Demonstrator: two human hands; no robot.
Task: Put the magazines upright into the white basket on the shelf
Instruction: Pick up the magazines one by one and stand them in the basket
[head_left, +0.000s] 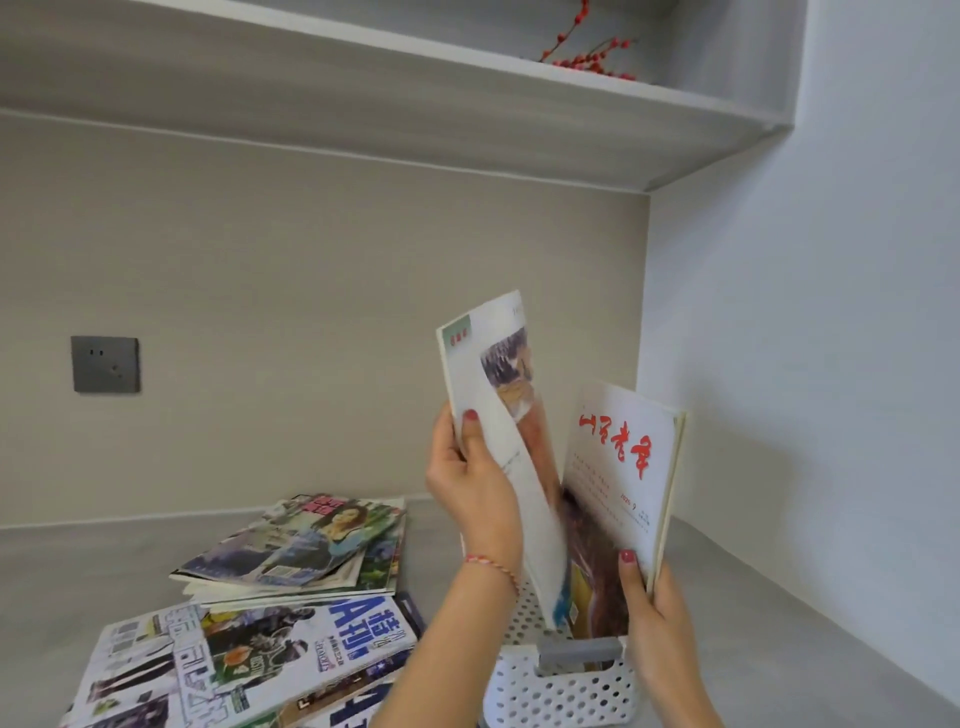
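Note:
A white perforated basket (558, 691) with a grey handle stands on the grey shelf surface at the lower right. My left hand (475, 483) grips a white magazine (493, 395) upright, its lower end down inside the basket. My right hand (652, 597) holds a second magazine with red characters (621, 467), also upright in the basket and leaning right. Loose magazines lie flat to the left: one stack (306, 551) further back, another pile (234, 665) at the near left.
The back wall carries a dark power socket (105, 364). A side wall (805, 364) rises just right of the basket. An upper shelf (415, 104) overhangs, with red berry twigs (592, 52) on it.

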